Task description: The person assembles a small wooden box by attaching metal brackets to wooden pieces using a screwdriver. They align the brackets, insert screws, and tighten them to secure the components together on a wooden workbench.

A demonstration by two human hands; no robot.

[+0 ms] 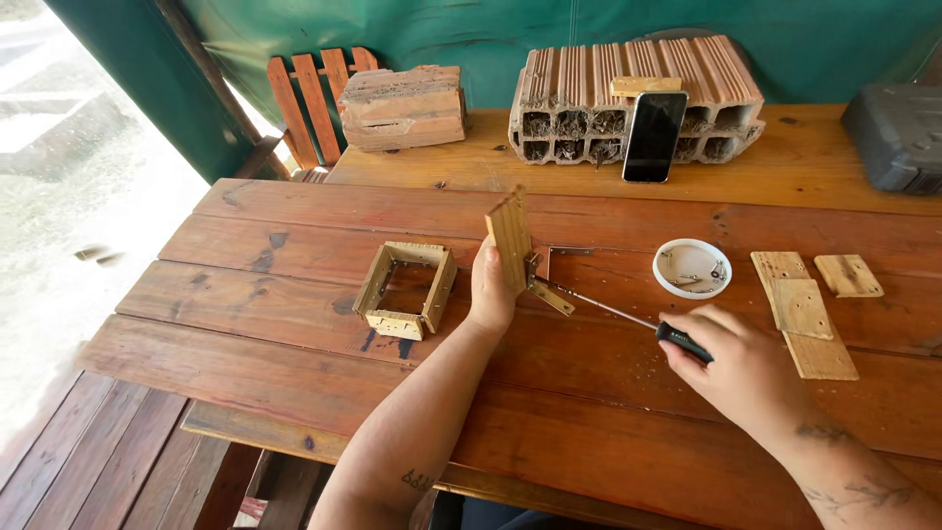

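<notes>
- The left hand [491,290] is clamped on a small wooden panel [509,240], holding it upright on edge near the middle of the tabletop [589,412].
- A metal bracket [545,290] sits at the panel's lower right side, touching it.
- The right hand [736,368] is closed around the black handle of a screwdriver [628,319]; the thin shaft slants up and left, its tip meeting the bracket.
- Just left of the left hand lies a square wooden frame [405,288], open in the middle, flat on the boards.
- Right of the panel stands a shallow white dish [692,267] with a few small metal pieces in it.
- Toward the right edge lie flat wooden pieces [805,314], partly stacked, with another small one beside them.
- Along the far edge rest a hollow clay brick [638,98], a dark phone [654,135] leaning against it, and a worn wooden block [402,106].
- A grey case [898,132] sits at the far right corner.
</notes>
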